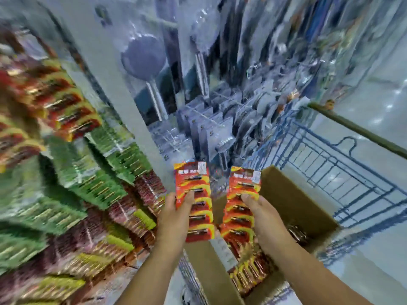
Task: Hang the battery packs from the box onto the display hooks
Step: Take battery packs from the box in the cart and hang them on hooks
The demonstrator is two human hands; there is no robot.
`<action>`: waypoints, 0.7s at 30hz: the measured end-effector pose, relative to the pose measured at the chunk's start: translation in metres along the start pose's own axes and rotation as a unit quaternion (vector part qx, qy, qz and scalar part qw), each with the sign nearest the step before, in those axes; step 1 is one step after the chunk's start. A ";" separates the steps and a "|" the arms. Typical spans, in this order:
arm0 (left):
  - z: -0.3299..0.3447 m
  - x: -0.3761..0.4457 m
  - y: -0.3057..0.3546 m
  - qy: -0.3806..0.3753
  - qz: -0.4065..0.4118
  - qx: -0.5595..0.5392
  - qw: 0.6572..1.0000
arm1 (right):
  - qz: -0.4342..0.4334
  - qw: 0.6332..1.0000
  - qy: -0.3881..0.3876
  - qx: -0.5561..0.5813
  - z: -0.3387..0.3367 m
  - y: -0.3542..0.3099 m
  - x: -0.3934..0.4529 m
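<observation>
Your left hand [174, 213] pinches one red-and-yellow battery pack [195, 201], thumb pressed on its front and fingers behind, holding it upright above the near edge of the cardboard box [293, 201]. Your right hand [262, 214] grips a second stack of battery packs [241, 201] the same way, thumb over the front card; how many cards are in that stack cannot be told. The two lots stand side by side, close but apart. Each card shows a column of slim batteries in blisters, a white sticker at the top right and white lettering across the top that is too blurred to read, so no brand can be made out. More red-and-yellow packs [248, 276] lie loose in the box, which sits in a blue wire trolley [343, 179]. To your left, the display [72, 164] carries rows of hanging packs in red, green and dark red, all motion-blurred. Ahead hang clear-wrapped shower heads [143, 56].
</observation>
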State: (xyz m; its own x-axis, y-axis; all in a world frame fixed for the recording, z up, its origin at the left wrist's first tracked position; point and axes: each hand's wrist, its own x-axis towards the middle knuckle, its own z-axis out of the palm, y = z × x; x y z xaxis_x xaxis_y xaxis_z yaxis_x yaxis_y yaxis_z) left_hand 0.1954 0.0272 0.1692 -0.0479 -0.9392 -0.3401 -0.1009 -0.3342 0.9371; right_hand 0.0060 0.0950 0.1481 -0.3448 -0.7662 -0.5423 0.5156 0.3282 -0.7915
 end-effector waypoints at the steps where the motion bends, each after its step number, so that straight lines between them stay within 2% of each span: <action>1: -0.010 -0.015 0.008 0.025 0.013 -0.017 0.999 | -0.007 1.000 -0.027 -0.011 0.008 -0.007 -0.007; 6: -0.058 -0.087 0.042 0.137 0.074 -0.062 0.986 | -0.034 0.983 -0.173 -0.060 0.058 -0.035 -0.056; 10: -0.097 -0.137 0.067 0.202 0.117 -0.094 0.968 | -0.064 0.961 -0.244 -0.113 0.101 -0.051 -0.109; 16: -0.156 -0.183 0.093 0.280 0.167 -0.140 0.935 | -0.104 0.931 -0.308 -0.168 0.157 -0.062 -0.171; 21: -0.203 -0.203 0.114 0.294 0.208 -0.149 0.921 | -0.114 0.917 -0.340 -0.173 0.216 -0.065 -0.208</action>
State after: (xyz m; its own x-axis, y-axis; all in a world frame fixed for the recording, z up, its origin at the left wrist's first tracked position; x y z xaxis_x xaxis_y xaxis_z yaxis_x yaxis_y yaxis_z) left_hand 0.3956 0.1638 0.3613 0.5353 -0.8415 0.0731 0.0861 0.1404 0.9863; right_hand 0.2134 0.1139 0.3735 0.2161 -0.9658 -0.1436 0.1696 0.1820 -0.9686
